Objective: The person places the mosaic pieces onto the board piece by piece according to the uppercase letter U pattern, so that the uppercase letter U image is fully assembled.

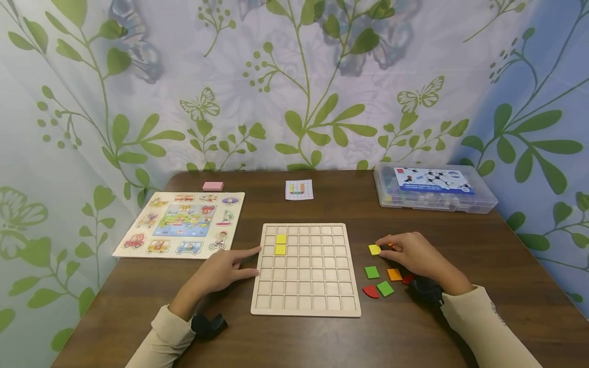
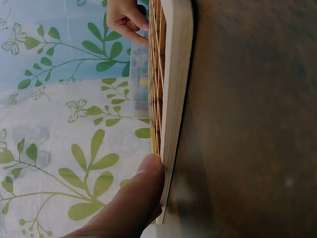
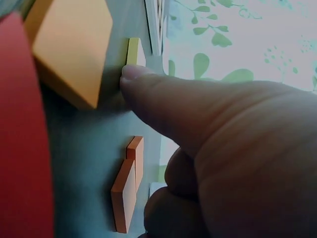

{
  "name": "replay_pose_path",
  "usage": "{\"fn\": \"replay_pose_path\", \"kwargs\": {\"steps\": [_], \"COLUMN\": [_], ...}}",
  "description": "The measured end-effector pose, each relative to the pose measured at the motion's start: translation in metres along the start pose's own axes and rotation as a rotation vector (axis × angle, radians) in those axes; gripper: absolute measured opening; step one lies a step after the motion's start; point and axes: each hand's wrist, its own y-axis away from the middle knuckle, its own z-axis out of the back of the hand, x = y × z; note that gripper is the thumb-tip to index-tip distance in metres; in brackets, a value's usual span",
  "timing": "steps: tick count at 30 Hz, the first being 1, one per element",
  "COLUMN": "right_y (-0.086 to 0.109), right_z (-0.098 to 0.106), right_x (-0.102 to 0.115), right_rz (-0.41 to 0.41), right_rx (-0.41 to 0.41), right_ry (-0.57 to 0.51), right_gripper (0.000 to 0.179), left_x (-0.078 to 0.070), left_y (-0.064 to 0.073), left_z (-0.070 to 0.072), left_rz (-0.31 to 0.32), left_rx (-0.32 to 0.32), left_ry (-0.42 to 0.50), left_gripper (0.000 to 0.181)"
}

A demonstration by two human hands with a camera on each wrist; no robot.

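A pale wooden grid board (image 1: 306, 301) lies in the middle of the table, with two yellow square tiles (image 1: 280, 239) one above the other in its upper left. My left hand (image 1: 220, 272) touches the board's left edge with index finger and thumb spread straight; its thumb (image 2: 143, 183) shows at the edge in the left wrist view. Right of the board, my right hand (image 1: 416, 255) pinches another yellow square tile (image 1: 374, 250) between thumb and index finger, close to the tabletop. In the right wrist view the thumb (image 3: 163, 99) is against that tile's side.
Green squares (image 1: 371, 272), an orange square (image 1: 394, 275) and red quarter-round pieces (image 1: 370, 292) lie near the right hand. A vehicle picture puzzle (image 1: 186, 220) is at left. Behind stand a pink block (image 1: 213, 186), a pattern card (image 1: 299, 189) and a clear plastic case (image 1: 434, 187).
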Motion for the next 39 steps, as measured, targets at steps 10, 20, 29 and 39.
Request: {"fn": "replay_pose_path", "kwargs": {"steps": [10,20,29,39], "right_y": [0.003,0.004,-0.003,-0.006], "right_z": [-0.002,-0.003,-0.017,-0.035], "right_x": [0.012,0.034,0.086,0.111], "right_rz": [0.039,0.093,0.079,0.132], "right_rx": [-0.044,-0.121,-0.116,-0.135], "right_ry": [0.021,-0.035,-0.199,-0.171], "right_gripper": [0.028,0.028,0.029,0.028], "left_x": [0.001,0.002,0.003,0.003], "left_y": [0.001,0.0,0.0,-0.001], "left_z": [-0.002,-0.003,-0.002,-0.002], "left_rz": [-0.012,-0.018,-0.009,-0.018], "left_rx": [-0.01,-0.011,-0.017,-0.008], "left_ry": [-0.013,-0.003,-0.02,-0.015], "left_gripper": [0.063,0.064,0.064,0.063]}}
